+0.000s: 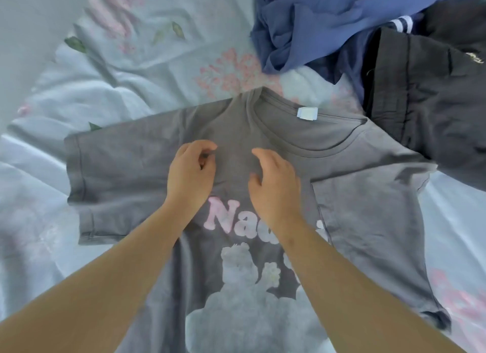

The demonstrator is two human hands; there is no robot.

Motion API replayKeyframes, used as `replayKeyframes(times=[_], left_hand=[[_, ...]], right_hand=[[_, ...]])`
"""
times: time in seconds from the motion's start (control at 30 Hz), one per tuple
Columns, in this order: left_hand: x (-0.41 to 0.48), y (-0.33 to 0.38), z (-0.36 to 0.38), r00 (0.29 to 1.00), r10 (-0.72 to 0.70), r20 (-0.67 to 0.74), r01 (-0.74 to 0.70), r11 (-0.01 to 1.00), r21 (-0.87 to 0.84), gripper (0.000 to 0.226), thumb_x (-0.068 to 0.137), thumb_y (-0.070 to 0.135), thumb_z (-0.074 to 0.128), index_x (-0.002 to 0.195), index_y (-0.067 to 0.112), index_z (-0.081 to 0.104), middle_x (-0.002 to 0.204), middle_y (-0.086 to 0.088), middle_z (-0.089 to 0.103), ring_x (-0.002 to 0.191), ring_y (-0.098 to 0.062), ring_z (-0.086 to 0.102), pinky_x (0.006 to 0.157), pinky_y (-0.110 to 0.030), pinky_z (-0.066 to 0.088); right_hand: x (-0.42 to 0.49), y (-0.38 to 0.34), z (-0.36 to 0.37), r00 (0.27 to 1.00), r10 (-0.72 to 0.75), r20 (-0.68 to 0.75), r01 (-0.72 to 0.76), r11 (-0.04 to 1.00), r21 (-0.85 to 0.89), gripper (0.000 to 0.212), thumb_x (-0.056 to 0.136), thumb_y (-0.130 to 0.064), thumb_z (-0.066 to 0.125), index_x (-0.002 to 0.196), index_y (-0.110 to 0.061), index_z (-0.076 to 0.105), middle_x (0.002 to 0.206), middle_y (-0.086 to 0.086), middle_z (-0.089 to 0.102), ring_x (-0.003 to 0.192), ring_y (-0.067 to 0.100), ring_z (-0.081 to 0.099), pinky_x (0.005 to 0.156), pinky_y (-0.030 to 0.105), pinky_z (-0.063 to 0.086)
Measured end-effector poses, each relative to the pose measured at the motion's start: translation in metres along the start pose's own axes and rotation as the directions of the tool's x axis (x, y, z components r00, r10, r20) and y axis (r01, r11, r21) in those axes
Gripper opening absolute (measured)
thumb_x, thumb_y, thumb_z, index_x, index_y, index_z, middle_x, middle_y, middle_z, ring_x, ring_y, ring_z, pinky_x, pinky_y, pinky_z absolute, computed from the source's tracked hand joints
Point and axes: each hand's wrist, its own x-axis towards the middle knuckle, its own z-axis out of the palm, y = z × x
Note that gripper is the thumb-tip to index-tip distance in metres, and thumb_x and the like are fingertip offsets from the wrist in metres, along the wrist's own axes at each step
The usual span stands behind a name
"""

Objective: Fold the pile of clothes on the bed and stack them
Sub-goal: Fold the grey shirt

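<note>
Grey T-shirt, one; two hands: left fingers in a pinch on it, right fingers spread

Light is soft, even and fairly bright, with a cool bluish cast over the bed sheet. Shadows are faint: only thin dark edges under the left hand and right hand on the grey T-shirt. The whole frame is slightly soft, and the shirt's print and near forearms blur. Wide-angle bending curves the edges, and the dark clothes lose detail at upper right.
</note>
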Motion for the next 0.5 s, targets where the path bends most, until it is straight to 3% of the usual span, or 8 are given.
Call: replayKeyframes(times=[0.07, 0.13, 0.23, 0.3, 0.37, 0.43, 0.5], left_hand=[[-0.012, -0.021, -0.024, 0.989, -0.08, -0.128, 0.09, 0.994, 0.068, 0.023, 0.09, 0.008, 0.051, 0.106, 0.017, 0.065, 0.108, -0.003, 0.056, 0.1, -0.02, 0.053, 0.077, -0.009, 0.031], [-0.02, -0.042, -0.045, 0.936, -0.229, -0.267, 0.27, 0.954, 0.127, 0.027, 0.088, 0.011, 0.05, 0.107, 0.021, 0.065, 0.119, -0.005, 0.053, 0.113, -0.028, 0.044, 0.092, -0.026, 0.031], [-0.031, -0.07, -0.075, 0.815, -0.416, -0.404, 0.503, 0.854, 0.136, 0.038, 0.082, 0.015, 0.053, 0.118, 0.028, 0.057, 0.141, 0.0, 0.037, 0.129, -0.029, 0.028, 0.105, -0.042, 0.022], [-0.033, -0.082, -0.086, 0.779, -0.498, -0.38, 0.571, 0.814, 0.104, 0.052, 0.082, 0.025, 0.06, 0.132, 0.027, 0.045, 0.15, 0.001, 0.025, 0.135, -0.028, 0.022, 0.106, -0.045, 0.02], [-0.031, -0.093, -0.099, 0.736, -0.599, -0.316, 0.644, 0.763, 0.055, 0.07, 0.082, 0.039, 0.065, 0.142, 0.022, 0.032, 0.15, -0.005, 0.026, 0.135, -0.03, 0.024, 0.106, -0.045, 0.022], [-0.025, -0.103, -0.111, 0.729, -0.644, -0.233, 0.667, 0.745, 0.029, 0.071, 0.08, 0.046, 0.066, 0.136, 0.015, 0.035, 0.137, -0.009, 0.045, 0.127, -0.032, 0.038, 0.103, -0.045, 0.029], [-0.018, -0.109, -0.121, 0.761, -0.638, -0.12, 0.637, 0.769, -0.045, 0.056, 0.078, 0.044, 0.07, 0.118, 0.01, 0.051, 0.108, -0.009, 0.062, 0.104, -0.033, 0.056, 0.092, -0.042, 0.043]], right_hand=[[-0.008, -0.019, 0.022, 0.989, 0.028, 0.148, -0.009, 0.992, -0.123, 0.054, 0.094, -0.019, 0.044, 0.145, -0.028, 0.03, 0.155, -0.002, 0.023, 0.143, 0.024, 0.014, 0.111, 0.039, 0.019], [-0.014, -0.031, 0.037, 0.973, 0.065, 0.222, -0.012, 0.972, -0.234, 0.056, 0.095, -0.028, 0.043, 0.147, -0.032, 0.022, 0.16, -0.001, 0.001, 0.146, 0.027, -0.005, 0.116, 0.043, 0.006], [-0.018, -0.04, 0.047, 0.967, 0.12, 0.227, -0.045, 0.948, -0.314, 0.06, 0.096, -0.032, 0.044, 0.149, -0.033, 0.016, 0.159, 0.001, -0.01, 0.146, 0.028, -0.011, 0.117, 0.044, 0.002], [-0.018, -0.038, 0.047, 0.968, 0.145, 0.206, -0.068, 0.938, -0.34, 0.06, 0.096, -0.034, 0.043, 0.149, -0.033, 0.014, 0.159, 0.0, -0.009, 0.146, 0.027, -0.009, 0.117, 0.043, 0.004], [-0.021, -0.04, 0.05, 0.969, 0.154, 0.194, -0.079, 0.936, -0.344, 0.059, 0.098, -0.034, 0.042, 0.149, -0.032, 0.014, 0.16, -0.001, -0.007, 0.146, 0.026, -0.007, 0.117, 0.043, 0.006], [-0.026, -0.041, 0.052, 0.968, 0.165, 0.191, -0.09, 0.933, -0.348, 0.057, 0.098, -0.033, 0.04, 0.15, -0.031, 0.014, 0.16, -0.001, -0.005, 0.146, 0.025, -0.005, 0.117, 0.042, 0.006], [-0.032, -0.042, 0.053, 0.967, 0.175, 0.187, -0.103, 0.934, -0.343, 0.056, 0.098, -0.032, 0.039, 0.15, -0.03, 0.015, 0.16, -0.001, -0.002, 0.146, 0.025, -0.002, 0.117, 0.042, 0.007]])
